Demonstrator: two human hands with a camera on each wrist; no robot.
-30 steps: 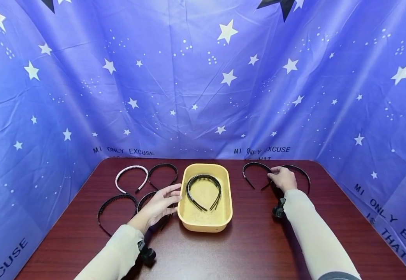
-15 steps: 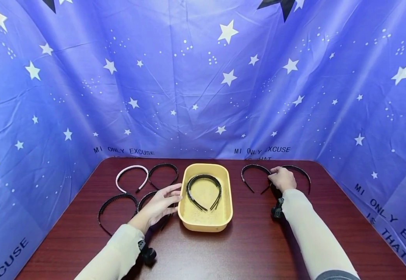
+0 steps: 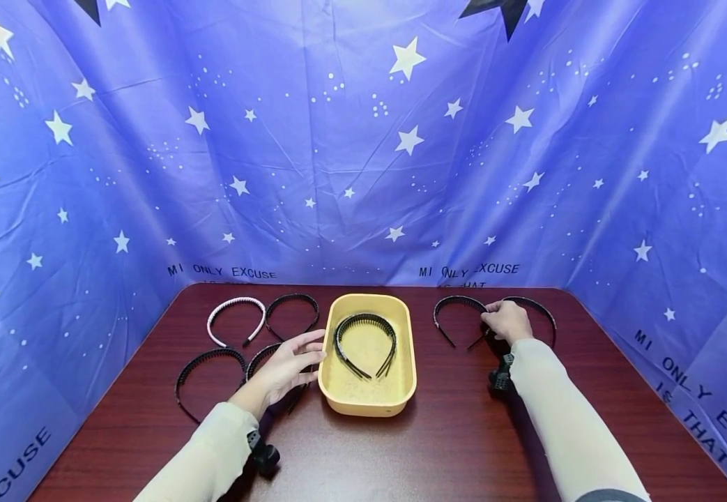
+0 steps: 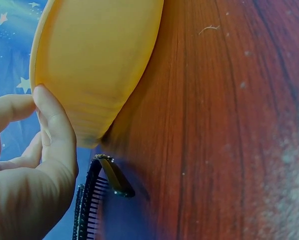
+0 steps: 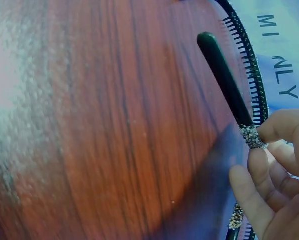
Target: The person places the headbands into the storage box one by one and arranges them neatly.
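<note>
Left arm [image 3: 203, 450] and right arm [image 3: 567, 418] outstretched, left fingers [image 3: 307, 360] loosely spread, right fingers [image 5: 285, 125] in a pinch.

Over the last second, the black toothed headband [image 3: 457, 299] pinched in the right hand [image 3: 509, 322] has sunk slightly lower in the head view, arch and tips alike; since half a second ago, the right sleeve [image 3: 570, 418] has shifted slightly rightward.
</note>
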